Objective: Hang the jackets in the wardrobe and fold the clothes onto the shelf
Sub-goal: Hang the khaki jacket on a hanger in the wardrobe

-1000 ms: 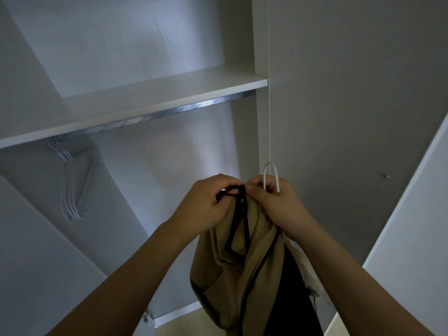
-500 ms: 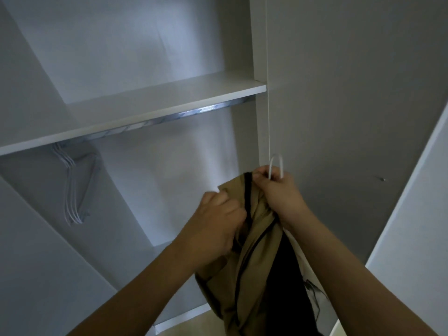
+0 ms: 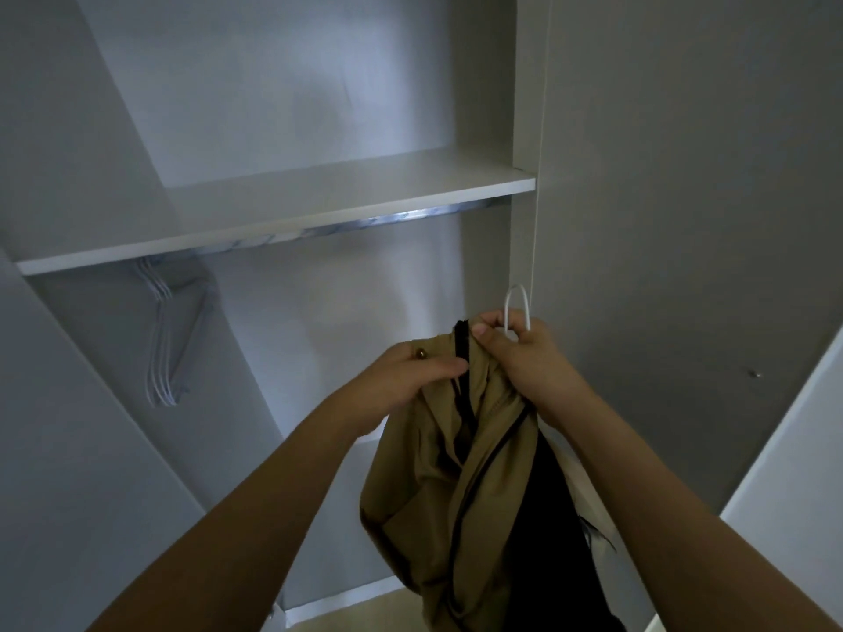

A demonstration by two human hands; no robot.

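Observation:
A tan jacket (image 3: 438, 494) with black trim and a black lining hangs from a white hanger (image 3: 517, 303), whose hook sticks up above my right hand (image 3: 520, 353). That hand grips the hanger's neck together with the jacket's collar. My left hand (image 3: 406, 371) holds the collar's left side, thumb laid across the fabric near a brass snap. Both hands are in front of the open wardrobe, below its metal rail (image 3: 365, 223) and white shelf (image 3: 292, 212).
Several white hangers (image 3: 169, 339) hang bunched at the rail's left end. The wardrobe's right side panel (image 3: 524, 130) stands just behind my right hand, with a grey door or wall (image 3: 684, 175) beyond it. A lower board (image 3: 337, 602) shows at the bottom.
My left hand slid from the top of the collar down onto its left side. The right hand, hanger and jacket shifted slightly up and right.

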